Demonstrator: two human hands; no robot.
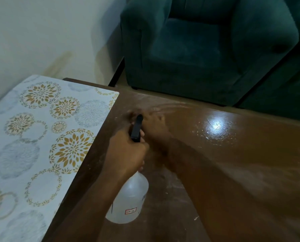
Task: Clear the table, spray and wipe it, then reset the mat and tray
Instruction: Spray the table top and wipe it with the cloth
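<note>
My left hand (126,154) grips the neck of a clear plastic spray bottle (130,201) with a black trigger head (137,128), held tilted just above the brown wooden table (233,154). The nozzle points away from me. My right hand (154,124) is motion-blurred just right of the nozzle, low over the tabletop, with its fingers stretched out and nothing visible in it. A white mat (41,137) with gold and grey flower circles covers the table's left part.
A dark green armchair (206,49) stands just past the table's far edge. A pale wall (41,32) runs behind the mat. The tabletop shows a bright light reflection and whitish streaks and specks.
</note>
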